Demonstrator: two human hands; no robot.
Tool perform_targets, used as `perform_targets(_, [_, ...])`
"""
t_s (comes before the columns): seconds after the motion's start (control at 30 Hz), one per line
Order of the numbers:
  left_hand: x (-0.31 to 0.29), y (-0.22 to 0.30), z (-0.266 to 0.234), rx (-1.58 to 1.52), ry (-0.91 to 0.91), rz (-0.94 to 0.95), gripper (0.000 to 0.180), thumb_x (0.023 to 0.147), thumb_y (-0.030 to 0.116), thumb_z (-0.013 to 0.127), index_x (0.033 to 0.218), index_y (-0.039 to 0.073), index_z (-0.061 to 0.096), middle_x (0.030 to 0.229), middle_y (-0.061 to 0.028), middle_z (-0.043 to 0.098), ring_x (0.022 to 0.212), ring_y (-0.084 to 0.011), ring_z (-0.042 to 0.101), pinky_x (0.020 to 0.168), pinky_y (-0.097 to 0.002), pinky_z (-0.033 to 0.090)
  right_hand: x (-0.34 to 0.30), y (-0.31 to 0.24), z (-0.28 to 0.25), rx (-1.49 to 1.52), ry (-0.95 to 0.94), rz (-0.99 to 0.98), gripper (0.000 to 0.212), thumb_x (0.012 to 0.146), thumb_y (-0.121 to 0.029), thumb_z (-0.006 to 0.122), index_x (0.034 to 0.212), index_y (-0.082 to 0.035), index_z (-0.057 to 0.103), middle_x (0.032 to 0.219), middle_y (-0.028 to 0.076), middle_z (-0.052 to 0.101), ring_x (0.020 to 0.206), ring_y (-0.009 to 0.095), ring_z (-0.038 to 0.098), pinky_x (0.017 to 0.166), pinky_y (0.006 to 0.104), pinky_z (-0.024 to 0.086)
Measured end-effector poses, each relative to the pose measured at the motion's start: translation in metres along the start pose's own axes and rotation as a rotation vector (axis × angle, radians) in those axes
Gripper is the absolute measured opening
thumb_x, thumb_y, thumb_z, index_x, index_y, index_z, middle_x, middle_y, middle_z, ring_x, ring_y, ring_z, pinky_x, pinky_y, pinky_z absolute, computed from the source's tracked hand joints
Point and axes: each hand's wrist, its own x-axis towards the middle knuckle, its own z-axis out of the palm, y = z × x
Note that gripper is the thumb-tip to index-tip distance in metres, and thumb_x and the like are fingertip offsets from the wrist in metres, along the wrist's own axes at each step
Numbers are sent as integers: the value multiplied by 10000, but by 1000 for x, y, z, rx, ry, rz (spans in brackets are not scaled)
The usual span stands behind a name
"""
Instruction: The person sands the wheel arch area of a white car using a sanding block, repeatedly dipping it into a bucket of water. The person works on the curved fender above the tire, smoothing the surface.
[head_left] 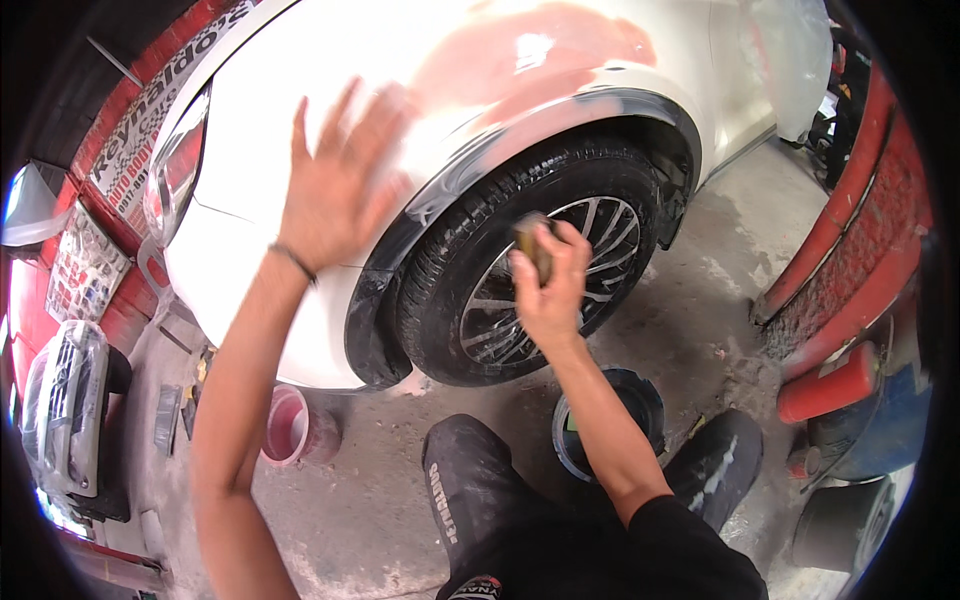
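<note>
My left hand [340, 190], fingers spread and a little blurred, is over the white car fender [265, 150], just left of the black wheel-arch trim [480, 150]. Whether its palm touches the paint I cannot tell. In my right hand [556, 290] is a small yellow-brown block [535, 248], gripped between thumb and fingers; motion smears its outline. That hand is in front of the tyre [440, 290] and the spoked wheel rim [610, 225]. Above the arch, the bodywork carries a pinkish filler patch [480, 65] with a wet-looking shine.
Between my knees stands a dark bucket [640, 395], partly behind my right forearm. A pink bucket [290, 425] is on the concrete floor to the left. Wrapped car parts [70, 410] lie farther left. A red cylinder [830, 385] and a dark pail [840, 525] are at right.
</note>
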Motion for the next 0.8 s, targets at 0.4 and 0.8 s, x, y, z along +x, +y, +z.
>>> perform_targets(0.4, [112, 89, 9, 353, -192, 366, 816, 1054, 766, 275, 1718, 293, 306, 1778, 67, 300, 1673, -183, 149, 1326, -668, -114, -64, 51, -88, -104, 130, 348, 426, 1013, -194, 750, 1371, -3, 618, 1372, 273, 565, 1314, 438, 524, 1145, 530, 389])
perform_targets(0.8, [119, 94, 11, 332, -235, 384, 828, 1052, 770, 284, 1718, 279, 309, 1777, 60, 303, 1671, -185, 156, 1327, -667, -105, -62, 49, -98, -110, 183, 374, 409, 1055, -209, 718, 1388, 4, 613, 1372, 250, 582, 1359, 413, 532, 1161, 502, 397])
